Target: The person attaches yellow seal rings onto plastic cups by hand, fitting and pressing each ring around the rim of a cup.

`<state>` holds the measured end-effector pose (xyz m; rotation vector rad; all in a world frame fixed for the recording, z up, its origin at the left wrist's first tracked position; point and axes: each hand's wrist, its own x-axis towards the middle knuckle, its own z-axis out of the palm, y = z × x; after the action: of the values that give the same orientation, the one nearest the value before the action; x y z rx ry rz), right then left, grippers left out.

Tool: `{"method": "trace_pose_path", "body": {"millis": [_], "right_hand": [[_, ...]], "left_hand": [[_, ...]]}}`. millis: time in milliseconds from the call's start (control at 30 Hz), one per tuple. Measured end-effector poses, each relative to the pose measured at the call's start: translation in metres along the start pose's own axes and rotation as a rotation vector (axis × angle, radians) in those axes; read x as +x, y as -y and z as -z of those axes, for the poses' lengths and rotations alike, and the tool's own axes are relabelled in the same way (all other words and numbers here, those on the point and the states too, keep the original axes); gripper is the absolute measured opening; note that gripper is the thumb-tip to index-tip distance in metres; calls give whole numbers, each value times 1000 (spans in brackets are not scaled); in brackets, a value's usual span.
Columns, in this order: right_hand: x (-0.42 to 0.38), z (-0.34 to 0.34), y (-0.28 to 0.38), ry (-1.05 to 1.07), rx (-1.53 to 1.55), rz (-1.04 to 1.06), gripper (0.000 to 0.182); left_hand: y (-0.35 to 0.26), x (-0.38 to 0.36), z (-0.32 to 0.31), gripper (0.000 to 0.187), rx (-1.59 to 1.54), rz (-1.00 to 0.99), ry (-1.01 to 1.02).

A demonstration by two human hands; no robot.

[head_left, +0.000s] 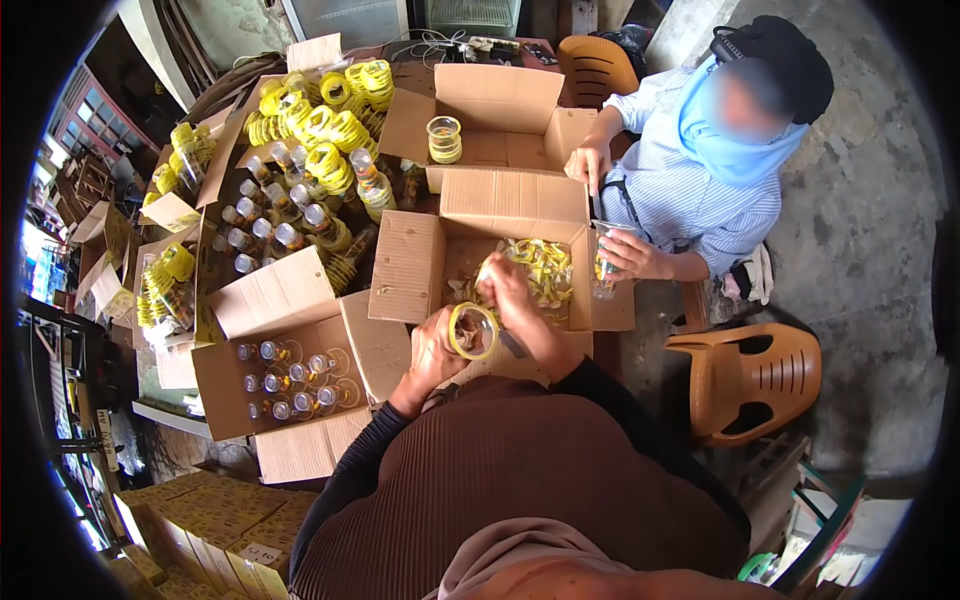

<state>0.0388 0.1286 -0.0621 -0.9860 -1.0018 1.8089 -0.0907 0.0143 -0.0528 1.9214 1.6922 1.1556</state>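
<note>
My left hand (432, 352) is closed around a clear plastic jar (473, 333) with a yellow rim, its mouth tipped up towards me. Close by, my right hand (510, 292) is above an open cardboard box (480, 215), fingers curled together. What they hold, if anything, is hidden. Inside that box lies a heap of yellow-and-white scraps (545, 275) that look like wrappers or labels. A narrow dark strip (512, 345) shows between the jar and my right forearm; I cannot make out what it is.
Across the right corner, a co-worker (690, 150) holds a clear jar (606, 262) and a thin tool. Another box (500, 90) contains a yellow-rimmed jar (444, 140). To the left are stacked yellow-rimmed containers (325, 125) and a box of clear jars (225, 375). An orange chair (745, 380) stands right.
</note>
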Motion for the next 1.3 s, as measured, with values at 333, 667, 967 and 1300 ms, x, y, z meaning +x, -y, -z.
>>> {"method": "trace_pose_path", "body": {"millis": [333, 667, 967, 1300], "right_hand": [[6, 34, 12, -2, -849, 486, 17], [-17, 18, 62, 60, -1094, 661, 24], [-38, -1, 69, 237, -943, 609, 19], [-44, 34, 13, 104, -1144, 638, 14]], "left_hand": [[-3, 13, 17, 51, -246, 83, -78], [-5, 19, 23, 47, -393, 193, -68], [-7, 21, 25, 45, -549, 242, -123], [10, 15, 31, 51, -507, 228, -54]]}}
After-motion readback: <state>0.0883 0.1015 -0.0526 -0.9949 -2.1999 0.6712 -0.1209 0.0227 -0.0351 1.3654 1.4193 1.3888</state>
